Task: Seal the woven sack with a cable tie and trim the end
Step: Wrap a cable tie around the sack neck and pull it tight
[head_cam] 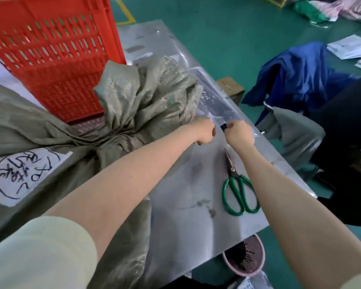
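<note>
Green-handled scissors (pixel 239 184) lie flat, blades seemingly pointing away.

The bare desk (pixel 188 192) between the two forearms is open, so a hand could pass there. On the right, green-handled scissors (pixel 239 190) lie just beside the right forearm. The bulky woven sack (pixel 142 97) fills the left and far-left side, with a red crate (pixel 56 53) standing behind it. A clear plastic bag (pixel 214 101) lies beyond the closed hands, blocking the far middle.
</note>
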Motion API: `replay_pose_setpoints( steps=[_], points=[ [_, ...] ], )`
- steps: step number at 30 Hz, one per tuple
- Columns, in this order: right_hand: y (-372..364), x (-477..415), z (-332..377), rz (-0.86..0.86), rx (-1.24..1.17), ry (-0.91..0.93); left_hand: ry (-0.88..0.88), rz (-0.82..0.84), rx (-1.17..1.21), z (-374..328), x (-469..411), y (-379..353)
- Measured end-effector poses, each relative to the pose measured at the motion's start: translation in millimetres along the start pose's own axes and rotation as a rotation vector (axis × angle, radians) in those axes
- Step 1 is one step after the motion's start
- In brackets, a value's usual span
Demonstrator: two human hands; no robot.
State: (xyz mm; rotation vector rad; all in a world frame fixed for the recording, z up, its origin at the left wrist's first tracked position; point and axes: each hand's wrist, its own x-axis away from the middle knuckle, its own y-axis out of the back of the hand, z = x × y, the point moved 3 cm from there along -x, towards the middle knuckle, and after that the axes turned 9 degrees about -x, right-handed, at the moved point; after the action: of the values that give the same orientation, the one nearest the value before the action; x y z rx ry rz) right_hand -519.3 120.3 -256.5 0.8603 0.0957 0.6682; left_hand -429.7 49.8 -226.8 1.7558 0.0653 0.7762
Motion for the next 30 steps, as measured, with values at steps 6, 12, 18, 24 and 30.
replay_pose_setpoints(
  steps=[6,12,18,24,30],
  points=[
    [-11,-9,-9,0.123,0.330,-0.019,0.048,0.111,0.160,-1,-6,-18],
    [-24,-14,-2,0.134,0.563,0.101,0.096,0.146,0.295,3,-7,-29],
    [-26,-17,-3,0.145,0.680,0.165,0.132,0.159,0.321,6,-7,-35],
    [-23,-18,-9,0.105,0.678,0.180,0.140,0.140,0.321,7,-9,-34],
    [-22,-21,-6,0.132,0.650,0.163,0.134,0.175,0.347,3,-12,-41]
  ],
)
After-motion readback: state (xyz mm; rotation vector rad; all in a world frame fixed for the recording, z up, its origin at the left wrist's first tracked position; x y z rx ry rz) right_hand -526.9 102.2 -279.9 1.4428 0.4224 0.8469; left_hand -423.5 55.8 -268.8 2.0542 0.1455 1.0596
